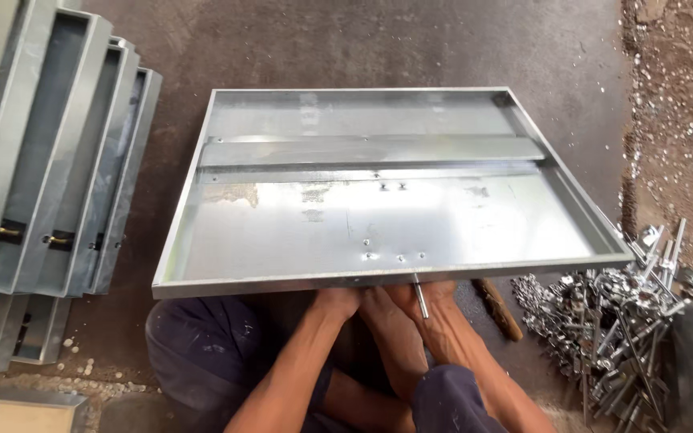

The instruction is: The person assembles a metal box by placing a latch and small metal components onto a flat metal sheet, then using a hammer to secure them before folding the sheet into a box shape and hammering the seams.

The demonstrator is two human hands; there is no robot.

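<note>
1. Bare concrete floor [378, 48] runs under everything, dusty and stained, with gravel and metal scraps along its right side.
2. Flat in front of me lies the galvanised sheet-metal tray panel [378, 216], open side up, a flat cross brace [370, 151] spanning it near the far wall.
3. My left hand [338, 303] is tucked under the panel's near rim [282, 284]; its fingers are hidden beneath the metal, so I cannot tell how far they are curled or what they press on.
4. My right hand [435, 317] sits just beside it, also under the rim, closed around a slim steel rod [420, 301] that stands upright against the rim's edge, near the small cluster of holes [399, 258] in the sheet.
5. To work this well, I judge the left hand should brace the rim steady while the right keeps the rod square to the edge; any tilt would likely let it slip off the thin lip.
6. So the rod is in my right grip, touching the rim, and the panel rests above both hands and stretches away from me.
7. A heap of bright bolts and fittings [611, 321] lies near my right forearm; stacked matching panels [50, 152] lean at my left, well apart.
</note>
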